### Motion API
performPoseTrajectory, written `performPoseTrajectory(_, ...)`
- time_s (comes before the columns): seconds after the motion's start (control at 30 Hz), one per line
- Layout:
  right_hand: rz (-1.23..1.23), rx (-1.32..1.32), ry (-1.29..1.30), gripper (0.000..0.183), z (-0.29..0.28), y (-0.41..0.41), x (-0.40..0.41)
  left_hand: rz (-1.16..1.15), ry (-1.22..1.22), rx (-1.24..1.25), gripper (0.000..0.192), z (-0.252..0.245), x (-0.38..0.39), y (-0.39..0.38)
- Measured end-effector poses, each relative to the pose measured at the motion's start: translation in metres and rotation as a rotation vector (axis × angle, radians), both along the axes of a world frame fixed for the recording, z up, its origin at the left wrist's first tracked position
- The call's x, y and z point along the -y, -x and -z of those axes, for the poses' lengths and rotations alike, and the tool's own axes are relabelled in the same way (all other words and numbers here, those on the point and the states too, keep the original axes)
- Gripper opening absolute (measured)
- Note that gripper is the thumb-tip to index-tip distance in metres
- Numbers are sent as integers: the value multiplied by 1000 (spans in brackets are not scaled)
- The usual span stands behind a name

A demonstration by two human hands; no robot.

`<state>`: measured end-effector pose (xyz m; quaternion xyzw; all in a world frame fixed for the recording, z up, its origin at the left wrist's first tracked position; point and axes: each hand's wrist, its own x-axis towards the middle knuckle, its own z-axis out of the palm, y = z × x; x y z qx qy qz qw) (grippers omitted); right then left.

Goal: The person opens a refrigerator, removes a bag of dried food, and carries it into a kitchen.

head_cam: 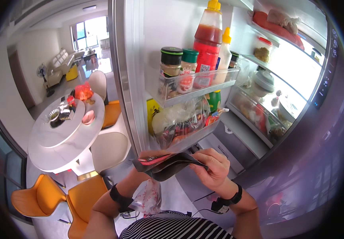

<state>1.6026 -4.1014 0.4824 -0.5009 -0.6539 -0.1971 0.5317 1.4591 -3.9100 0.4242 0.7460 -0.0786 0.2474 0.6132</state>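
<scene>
A dark, flexible pouch [175,167] with a red-and-pink printed panel is between my hands, its mouth gaping upward. My right hand [212,167] pinches its right edge between thumb and fingers. Most of my left hand [152,153] is behind the pouch, gripping its left end. A clear plastic bag with red print [148,195] hangs below, near my left forearm; what holds it is hidden. Just beyond my hands, the fridge door's lower bin [194,139] contains a clear plastic bag of food [181,119].
The upper door bin [201,89] carries spice jars [171,64] and a red sauce bottle [207,44]. Lit fridge shelves [275,67] hold food at right. A round marble table [67,152] stands left, with orange chairs [51,194] beside it.
</scene>
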Motion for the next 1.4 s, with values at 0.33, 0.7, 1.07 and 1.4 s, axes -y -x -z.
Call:
performPoseTrajectory(0.33,-47,-41,108,32,25,-16,0,-126,-214,55,35,-2,1,-4)
performPoseTrajectory(0.7,-70,-70,135,36,37,-24,-8,-171,-224,38,36,1,-5,-11)
performPoseTrajectory(1.07,-209,-349,313,21,17,-15,-9,-38,132,-316,36,13,1,2)
performPoseTrajectory(1.4,-56,-682,-480,16,-76,-42,23,-319,-9,-294,27,-2,-15,43)
